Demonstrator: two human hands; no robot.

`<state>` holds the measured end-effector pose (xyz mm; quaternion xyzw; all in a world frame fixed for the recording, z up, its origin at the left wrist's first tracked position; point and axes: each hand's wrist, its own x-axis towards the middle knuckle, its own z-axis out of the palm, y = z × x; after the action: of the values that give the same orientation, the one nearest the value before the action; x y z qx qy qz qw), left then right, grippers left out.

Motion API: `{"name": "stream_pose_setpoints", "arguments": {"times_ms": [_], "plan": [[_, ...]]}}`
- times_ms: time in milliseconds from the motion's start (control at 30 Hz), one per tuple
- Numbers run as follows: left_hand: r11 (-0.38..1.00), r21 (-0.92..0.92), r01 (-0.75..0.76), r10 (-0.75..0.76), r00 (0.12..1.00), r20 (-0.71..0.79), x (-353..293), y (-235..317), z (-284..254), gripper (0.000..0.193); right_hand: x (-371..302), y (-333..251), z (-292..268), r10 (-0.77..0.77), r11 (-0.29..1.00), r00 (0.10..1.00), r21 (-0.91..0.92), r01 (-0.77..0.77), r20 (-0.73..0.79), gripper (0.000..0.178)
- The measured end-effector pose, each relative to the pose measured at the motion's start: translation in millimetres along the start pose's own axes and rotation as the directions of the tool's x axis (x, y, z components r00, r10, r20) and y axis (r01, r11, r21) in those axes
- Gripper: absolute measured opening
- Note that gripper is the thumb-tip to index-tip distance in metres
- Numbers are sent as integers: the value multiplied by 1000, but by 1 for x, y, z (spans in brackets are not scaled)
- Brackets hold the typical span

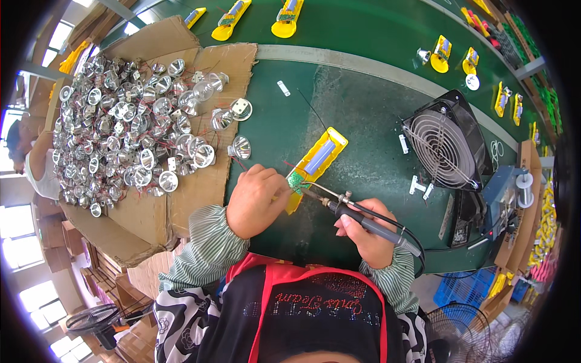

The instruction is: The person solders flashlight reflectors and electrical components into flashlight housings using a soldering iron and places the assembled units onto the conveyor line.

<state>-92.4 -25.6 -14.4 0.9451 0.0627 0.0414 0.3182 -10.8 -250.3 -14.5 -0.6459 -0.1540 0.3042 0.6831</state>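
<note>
My right hand (372, 236) grips the grey handle of a soldering iron (387, 233), its tip reaching a small green circuit board (295, 181). A thin metal tube fixed on the iron also bends towards that board. The board sits on a yellow plastic flashlight housing (336, 138), which lies slanted on the table with a lilac cylindrical battery (319, 156) in it. Beside the board, my left hand (259, 199) has its fingers closed in a pinch; what they hold is hidden. Just beyond that hand lies a silver reflector cup (240, 148) with a red wire.
A cardboard tray (181, 212) at left carries a heap of silver reflectors (130, 133). A black fan with a wire guard (445, 145) stands at right, near a blue soldering station (505, 193) and a solder spool (525, 189). More yellow housings (287, 18) line the far green strip.
</note>
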Motion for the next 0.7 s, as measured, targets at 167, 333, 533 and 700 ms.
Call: {"name": "stream_pose_setpoints", "arguments": {"times_ms": [167, 333, 533, 700], "plan": [[1000, 6, 5, -5, 1000, 4, 0, 1, -1, 7, -4, -4, -4, -8, 1000, 999, 26, 10, -53, 18], [1000, 8, 3, -3, 1000, 4, 0, 1, 0, 7, -6, -3, -12, -75, 995, 996, -60, 77, 44, 20], [1000, 21, -4, 5, 1000, -30, -1, 1, 2, 10, -9, -5, -14, -70, 992, 997, -102, 73, 33, 20], [999, 44, 0, 2, 999, -36, -3, 2, 1, 9, -11, -5, -13, -69, 990, 997, -117, 73, 41, 20]]}}
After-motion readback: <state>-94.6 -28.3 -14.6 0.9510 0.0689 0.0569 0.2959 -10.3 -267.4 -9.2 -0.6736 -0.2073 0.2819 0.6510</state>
